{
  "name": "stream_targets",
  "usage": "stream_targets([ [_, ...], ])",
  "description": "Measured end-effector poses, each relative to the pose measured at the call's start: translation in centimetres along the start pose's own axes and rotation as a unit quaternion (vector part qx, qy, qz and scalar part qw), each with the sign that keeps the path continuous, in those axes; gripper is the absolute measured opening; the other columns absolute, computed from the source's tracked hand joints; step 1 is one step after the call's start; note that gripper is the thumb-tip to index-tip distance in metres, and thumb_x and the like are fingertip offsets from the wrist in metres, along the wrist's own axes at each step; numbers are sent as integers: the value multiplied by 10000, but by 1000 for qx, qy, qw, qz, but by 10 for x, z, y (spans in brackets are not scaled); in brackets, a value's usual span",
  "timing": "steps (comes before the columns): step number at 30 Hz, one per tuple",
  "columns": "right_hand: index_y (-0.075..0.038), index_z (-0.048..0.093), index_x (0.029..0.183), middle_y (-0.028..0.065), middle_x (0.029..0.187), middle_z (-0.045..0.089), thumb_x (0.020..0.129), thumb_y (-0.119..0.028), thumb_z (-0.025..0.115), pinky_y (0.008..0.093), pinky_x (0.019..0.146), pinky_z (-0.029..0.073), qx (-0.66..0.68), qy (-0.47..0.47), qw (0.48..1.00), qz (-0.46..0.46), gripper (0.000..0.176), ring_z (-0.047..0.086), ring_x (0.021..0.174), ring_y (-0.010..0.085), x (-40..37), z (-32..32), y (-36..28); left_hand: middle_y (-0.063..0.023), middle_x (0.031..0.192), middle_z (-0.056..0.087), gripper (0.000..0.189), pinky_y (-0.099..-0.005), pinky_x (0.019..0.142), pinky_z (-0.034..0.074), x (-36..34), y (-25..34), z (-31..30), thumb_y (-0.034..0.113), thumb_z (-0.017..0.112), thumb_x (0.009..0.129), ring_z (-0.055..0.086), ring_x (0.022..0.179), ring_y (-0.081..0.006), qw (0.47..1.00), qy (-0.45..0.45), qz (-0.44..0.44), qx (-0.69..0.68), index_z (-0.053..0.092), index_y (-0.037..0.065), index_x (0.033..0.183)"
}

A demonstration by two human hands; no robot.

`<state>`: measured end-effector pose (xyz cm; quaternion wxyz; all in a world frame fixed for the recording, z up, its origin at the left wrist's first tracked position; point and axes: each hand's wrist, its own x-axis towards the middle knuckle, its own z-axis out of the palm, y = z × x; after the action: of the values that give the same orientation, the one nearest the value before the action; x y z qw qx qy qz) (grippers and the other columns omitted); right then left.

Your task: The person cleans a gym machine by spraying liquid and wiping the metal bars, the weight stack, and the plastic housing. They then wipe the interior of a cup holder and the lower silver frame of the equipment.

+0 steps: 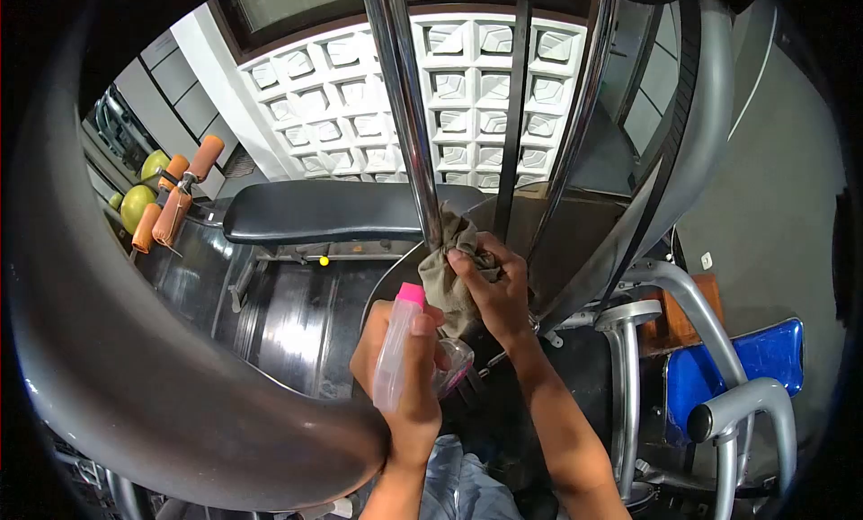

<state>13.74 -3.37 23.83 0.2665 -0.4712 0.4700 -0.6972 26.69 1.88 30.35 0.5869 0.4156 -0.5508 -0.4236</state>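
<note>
Our left grip (419, 367) wraps a pink-topped bottle (390, 367) near seven o'clock; best held clear of the chrome rod (404, 115), towards twelve. Our right grip (500, 293) pinches the cloth (444, 282) at the bottle's one o'clock, seemingly against the rod; we should press evenly.

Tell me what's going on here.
A person at a gym machine grips a pink-tipped spray bottle in the left hand. The right hand holds a bunched cloth at the lower visible part of a chrome rod; whether it wraps right round is hidden. A black padded bench stands beyond.
</note>
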Motion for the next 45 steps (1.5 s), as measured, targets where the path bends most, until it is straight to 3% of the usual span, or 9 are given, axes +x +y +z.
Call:
stream_targets([
  [6, 8, 669, 956, 32, 818, 654, 891, -247, 667, 269, 697, 467, 50, -11, 999, 9, 263, 587, 773, 88, 47, 10, -55, -96, 721, 572, 370, -264, 467, 384, -6, -13, -7, 324, 491, 967, 511, 480, -137, 999, -14, -43, 7, 576, -23, 871],
  [11, -1, 659, 949, 16, 822, 642, 889, -236, 669, 267, 683, 461, 120, -52, 988, -77, 243, 569, 739, 88, 50, 16, -44, -29, 610, 533, 441, -236, 487, 344, -7, -13, -6, 421, 548, 967, 488, 505, -84, 999, 0, -49, -16, 597, 0, 849],
  [13, -8, 645, 974, 14, 795, 622, 897, -232, 658, 263, 673, 459, 163, 5, 985, 54, 238, 556, 704, 99, 26, 17, -36, -30, 611, 534, 440, -235, 488, 340, -7, -13, -7, 420, 543, 968, 489, 506, -85, 999, 4, -44, -8, 596, -1, 853],
  [18, -19, 632, 1000, 73, 871, 606, 859, -186, 697, 306, 725, 483, -54, -17, 995, 77, 228, 588, 790, 138, -23, -4, 17, -41, 634, 542, 455, -244, 488, 325, -7, -14, -5, 428, 527, 968, 490, 508, -91, 998, 26, -49, -25, 594, -8, 854],
  [24, -131, 710, 1032, 89, 1013, 584, 670, -73, 772, 327, 748, 516, -244, 68, 898, -361, 372, 603, 888, 220, 16, 2, -44, -57, 675, 562, 430, -249, 487, 342, -9, -17, -6, 402, 530, 955, 523, 513, -108, 998, 48, -47, -12, 592, -11, 852],
  [33, -266, 713, 959, -4, 1024, 528, 624, -216, 834, 298, 639, 517, -352, 30, 886, -301, 359, 535, 895, 213, 5, 11, -10, -53, 652, 555, 471, -245, 484, 337, -9, -18, -7, 442, 513, 969, 538, 504, -109, 998, 24, -33, 39, 602, -12, 876],
  [36, -245, 742, 967, 12, 976, 544, 560, -114, 834, 326, 664, 503, -368, -4, 895, -252, 438, 553, 873, 205, -14, 5, 10, -112, 817, 578, 406, -262, 461, 397, -10, -20, -8, 348, 448, 1002, 538, 494, -143, 998, -5, -13, 57, 574, -30, 926],
  [40, -239, 746, 978, 14, 967, 569, 557, -109, 833, 317, 662, 508, -364, -25, 898, -247, 449, 564, 875, 209, -21, -4, 21, -38, 594, 527, 446, -239, 496, 338, -9, -16, -3, 417, 512, 977, 512, 512, -97, 998, 13, -48, 28, 598, -8, 874],
  [45, -215, 722, 1073, 13, 933, 592, 698, -155, 774, 346, 728, 489, -256, 86, 905, -328, 384, 572, 834, 227, 14, -4, -17, -49, 650, 545, 433, -249, 505, 349, -8, -19, -5, 406, 519, 978, 516, 518, -102, 998, 0, -53, 40, 592, -6, 869],
])
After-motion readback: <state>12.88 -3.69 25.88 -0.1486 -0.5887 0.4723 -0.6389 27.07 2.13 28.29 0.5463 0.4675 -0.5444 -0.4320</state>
